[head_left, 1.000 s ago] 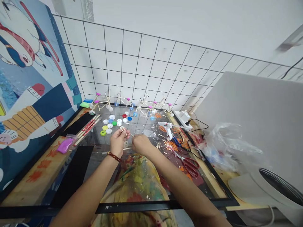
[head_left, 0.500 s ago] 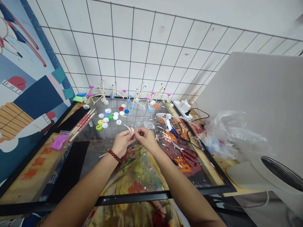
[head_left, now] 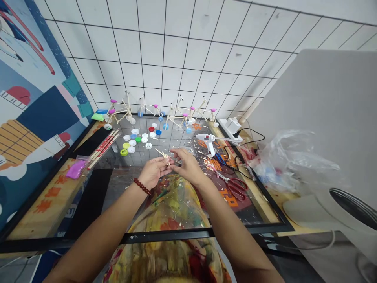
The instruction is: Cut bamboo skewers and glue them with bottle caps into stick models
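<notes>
My left hand point(head_left: 154, 171), with a red bead bracelet at the wrist, is closed on a small bundle of short wooden sticks point(head_left: 163, 155) that poke up from its fingertips. My right hand point(head_left: 187, 166) meets it from the right and pinches the same sticks. Both hands hover above the glass-topped table point(head_left: 118, 184). Beyond them lie several coloured bottle caps point(head_left: 138, 139), and a row of stick-and-cap models point(head_left: 165, 114) stands along the tiled wall.
A white glue gun point(head_left: 208, 140) lies right of the hands, with a white power strip point(head_left: 232, 128) and black cables behind it. Red-handled scissors point(head_left: 235, 186), a crumpled clear plastic bag point(head_left: 288, 165), chopstick packs point(head_left: 103, 146) and purple clay point(head_left: 75, 169) also sit on the table.
The hands came together from slightly apart, and the right hand now pinches the sticks held in the left. The view has tilted, so the table contents sit higher in frame.
</notes>
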The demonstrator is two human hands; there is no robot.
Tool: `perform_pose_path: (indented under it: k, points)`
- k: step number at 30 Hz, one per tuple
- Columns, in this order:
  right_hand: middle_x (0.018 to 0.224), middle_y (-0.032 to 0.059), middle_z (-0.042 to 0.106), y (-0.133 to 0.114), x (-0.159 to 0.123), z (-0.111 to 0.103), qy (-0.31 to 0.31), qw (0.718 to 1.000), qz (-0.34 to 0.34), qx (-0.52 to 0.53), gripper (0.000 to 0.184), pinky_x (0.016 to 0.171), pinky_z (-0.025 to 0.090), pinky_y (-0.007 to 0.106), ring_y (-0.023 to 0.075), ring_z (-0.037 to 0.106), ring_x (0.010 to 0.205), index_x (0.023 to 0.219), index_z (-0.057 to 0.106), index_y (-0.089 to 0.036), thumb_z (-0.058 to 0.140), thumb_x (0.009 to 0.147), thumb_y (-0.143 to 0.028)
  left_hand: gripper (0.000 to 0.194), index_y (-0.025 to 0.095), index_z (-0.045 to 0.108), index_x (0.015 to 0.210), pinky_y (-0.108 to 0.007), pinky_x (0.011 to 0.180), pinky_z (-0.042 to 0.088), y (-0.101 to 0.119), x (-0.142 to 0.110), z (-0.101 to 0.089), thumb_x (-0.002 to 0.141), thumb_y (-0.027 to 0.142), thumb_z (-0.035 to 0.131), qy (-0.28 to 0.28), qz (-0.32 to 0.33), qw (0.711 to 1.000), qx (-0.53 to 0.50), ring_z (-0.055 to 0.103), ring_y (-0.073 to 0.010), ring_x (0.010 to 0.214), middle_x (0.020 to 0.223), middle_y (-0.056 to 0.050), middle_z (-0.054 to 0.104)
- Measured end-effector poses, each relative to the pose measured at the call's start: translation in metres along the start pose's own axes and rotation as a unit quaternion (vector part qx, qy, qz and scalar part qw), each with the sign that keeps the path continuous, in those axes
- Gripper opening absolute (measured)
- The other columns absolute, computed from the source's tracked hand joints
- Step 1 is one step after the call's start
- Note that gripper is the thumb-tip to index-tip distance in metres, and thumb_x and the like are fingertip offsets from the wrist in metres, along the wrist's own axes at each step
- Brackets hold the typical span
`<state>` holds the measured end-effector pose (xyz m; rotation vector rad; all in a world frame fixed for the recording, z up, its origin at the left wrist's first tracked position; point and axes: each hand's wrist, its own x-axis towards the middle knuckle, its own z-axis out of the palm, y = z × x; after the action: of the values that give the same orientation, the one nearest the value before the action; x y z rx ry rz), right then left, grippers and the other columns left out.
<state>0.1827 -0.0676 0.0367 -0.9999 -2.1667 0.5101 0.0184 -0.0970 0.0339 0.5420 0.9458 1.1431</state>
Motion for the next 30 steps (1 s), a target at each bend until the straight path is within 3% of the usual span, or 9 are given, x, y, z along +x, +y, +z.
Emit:
perform_pose_path:
  k: [6,11,17,22,28,30]
  points:
    - [0.106,0.0081,0.062,0.003,-0.001,0.000,-0.036,0.999,0.001,-0.019,0.052,0.088,0.044,0.038,0.0235,0.059,0.101,0.132,0.053,-0.020,0.068,0.082,-0.025,0.021,0.011,0.073,0.078,-0.031,0.071,0.059,-0.001,0.001,-0.001,0.065,0.022,0.084,-0.002,-0.022,0.999,0.033,0.068,-0.0149,0.069,0.081,-0.010,0.073]
    - [0.125,0.0119,0.059,0.004,-0.002,0.000,-0.070,0.997,-0.035,-0.011,0.073,0.094,0.044,0.040,0.0266,0.055,0.114,0.142,0.044,-0.021,0.075,0.077,-0.032,0.024,0.008,0.072,0.069,-0.026,0.060,0.054,-0.004,0.001,0.000,0.061,0.025,0.086,-0.013,-0.007,0.998,0.062,0.060,-0.0106,0.054,0.069,-0.009,0.070]
    - [0.120,0.0112,0.065,0.006,0.000,0.001,-0.071,0.996,-0.062,0.004,0.051,0.097,0.042,0.040,0.0253,0.060,0.111,0.124,0.061,-0.019,0.073,0.074,-0.026,0.027,0.009,0.072,0.068,-0.028,0.063,0.055,-0.006,0.002,-0.004,0.057,0.028,0.089,-0.023,-0.017,0.996,0.087,0.065,-0.0146,0.061,0.070,-0.010,0.071]
    - [0.120,0.0105,0.067,0.011,-0.001,-0.001,-0.075,0.993,-0.084,0.019,0.049,0.098,0.043,0.043,0.0270,0.061,0.112,0.122,0.063,-0.021,0.073,0.074,-0.025,0.029,0.010,0.072,0.075,-0.029,0.069,0.056,-0.002,0.001,-0.005,0.059,0.027,0.089,-0.054,-0.040,0.994,0.087,0.068,-0.0161,0.067,0.078,-0.011,0.074]
    - [0.134,0.0132,0.059,0.016,-0.001,-0.004,-0.084,0.987,-0.100,0.090,0.079,0.103,0.043,0.042,0.0258,0.057,0.120,0.144,0.044,-0.023,0.079,0.074,-0.030,0.025,0.010,0.071,0.078,-0.029,0.072,0.055,0.001,-0.003,-0.001,0.063,0.023,0.087,-0.033,-0.045,0.996,0.071,0.070,-0.0165,0.071,0.078,-0.011,0.074]
    - [0.132,0.0132,0.061,0.017,-0.001,-0.004,-0.087,0.986,-0.104,0.099,0.074,0.103,0.043,0.042,0.0257,0.057,0.121,0.140,0.049,-0.022,0.080,0.073,-0.029,0.025,0.010,0.071,0.076,-0.028,0.071,0.054,0.002,-0.003,0.000,0.062,0.021,0.088,-0.028,-0.053,0.995,0.074,0.070,-0.0166,0.071,0.077,-0.011,0.074]
